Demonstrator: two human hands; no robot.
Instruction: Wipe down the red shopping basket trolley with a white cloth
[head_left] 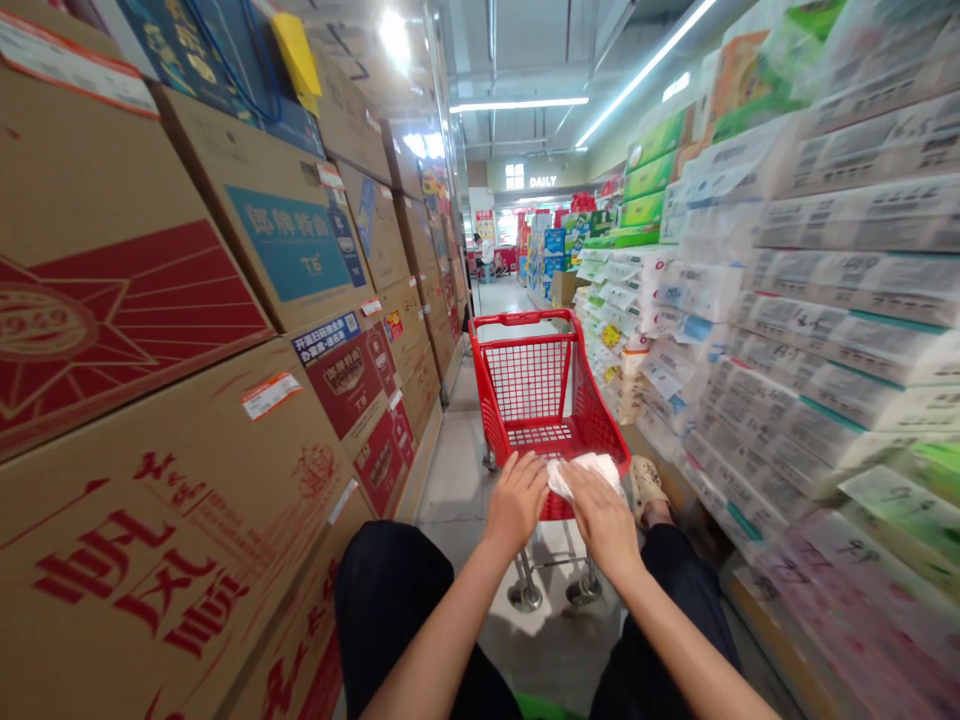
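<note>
Bare forearms [457,610] and dark-trousered knees [394,600] are nearest the cam; the red plastic shopping cart [601,412] stands upright on the aisle floor just ahead, its near end roughly btwn the legs. R hand [602,510] lies over a crumpled white cloth [604,466] (poss. tissue), holding it on the cart's near end. L hand [517,497] is beside it, fingers extended twd the same edge; palm's hidden, so can't tell whether it grips the rim.

Main risk, prob.: cart's on casters [525,597], no brake visible, so a firm push could roll it fwd or skew it into the tissue packs [825,240] on the right or the liquor cartons [289,245] on the left. Cloth could also snag in the mesh or bunch up if pressed unevenly. The beige clog [649,483] is v. near the cart's side and might get bumped.

Cart's long axis runs down the aisle, away from the person; handle-like bar [521,320] at the far end, so its nose prob. faces the person.
</note>
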